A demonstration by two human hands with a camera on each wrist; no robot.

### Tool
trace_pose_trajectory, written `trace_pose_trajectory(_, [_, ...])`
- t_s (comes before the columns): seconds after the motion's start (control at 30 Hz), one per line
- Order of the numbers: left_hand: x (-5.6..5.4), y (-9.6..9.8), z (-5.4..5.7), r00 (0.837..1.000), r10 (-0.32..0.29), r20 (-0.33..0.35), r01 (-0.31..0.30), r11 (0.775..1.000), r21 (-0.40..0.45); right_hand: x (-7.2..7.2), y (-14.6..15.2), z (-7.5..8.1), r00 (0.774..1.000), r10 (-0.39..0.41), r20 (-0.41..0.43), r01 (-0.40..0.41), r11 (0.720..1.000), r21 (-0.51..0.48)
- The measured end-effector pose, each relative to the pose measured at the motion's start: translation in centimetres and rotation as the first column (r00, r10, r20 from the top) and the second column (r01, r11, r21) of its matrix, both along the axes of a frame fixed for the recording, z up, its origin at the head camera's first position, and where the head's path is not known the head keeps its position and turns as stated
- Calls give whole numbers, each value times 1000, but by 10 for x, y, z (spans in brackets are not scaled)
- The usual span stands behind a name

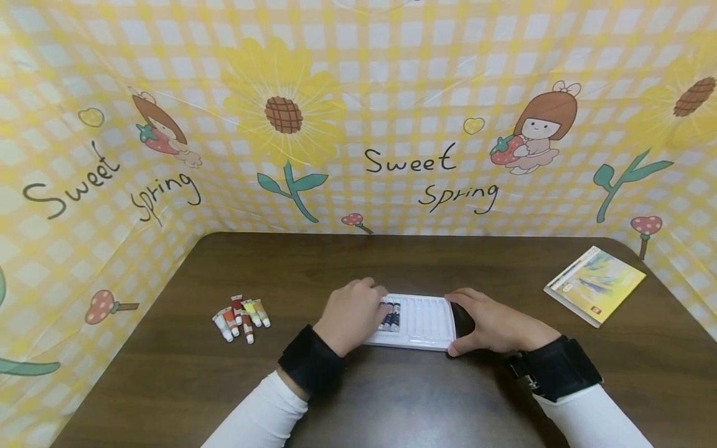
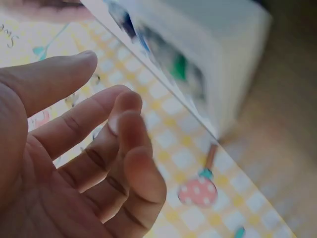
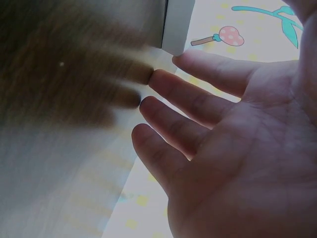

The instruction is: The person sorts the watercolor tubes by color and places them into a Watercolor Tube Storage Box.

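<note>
Left hand (image 1: 351, 314) over left end of shallow white plastic ridged paint tray (image 1: 427, 322), fingers relaxed and fairly straight per wrist view, resting on tray by dark blue paint tubes (image 1: 391, 314) lying in its grooves; nothing clearly pinched. Right hand (image 1: 493, 325) at tray's right end, fingers extended, thumb against near right corner, bracing rather than clasping; grip loose on both sides. Tray lies flat at middle of dark brown wooden surface (image 1: 168, 367), near edge side.

Best handling, as a judgement: keep tray flat and steadied from right end, press lightly at left so tubes stay in grooves, avoid tilting.

Room: cluster of small red, orange, yellow and white paint tubes (image 1: 242, 318) well apart to left; yellow printed cardboard box lid (image 1: 595, 284) well apart at far right, close to surface's right edge. Bare wood between. Yellow gingham cartoon backdrop (image 1: 358, 124) closes off far side and both flanks; rounded far corners.
</note>
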State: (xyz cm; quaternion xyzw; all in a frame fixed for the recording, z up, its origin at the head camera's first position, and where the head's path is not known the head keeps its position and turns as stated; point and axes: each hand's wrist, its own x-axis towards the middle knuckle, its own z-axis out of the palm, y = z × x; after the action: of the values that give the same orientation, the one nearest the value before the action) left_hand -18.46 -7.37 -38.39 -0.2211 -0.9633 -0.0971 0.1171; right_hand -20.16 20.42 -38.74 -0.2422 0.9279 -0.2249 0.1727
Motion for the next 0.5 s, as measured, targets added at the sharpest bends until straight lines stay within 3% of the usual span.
trace_pose_trajectory(0.27, [-1,-60,9,995,79,64,-83,995,58,0,1,-2,1000,-3,-1,3,1000,6])
trace_pose_trajectory(0.5, [11,-132,20,995,93,23,-94,995,36,0,-1,-2,1000,-5,4,5,1000,4])
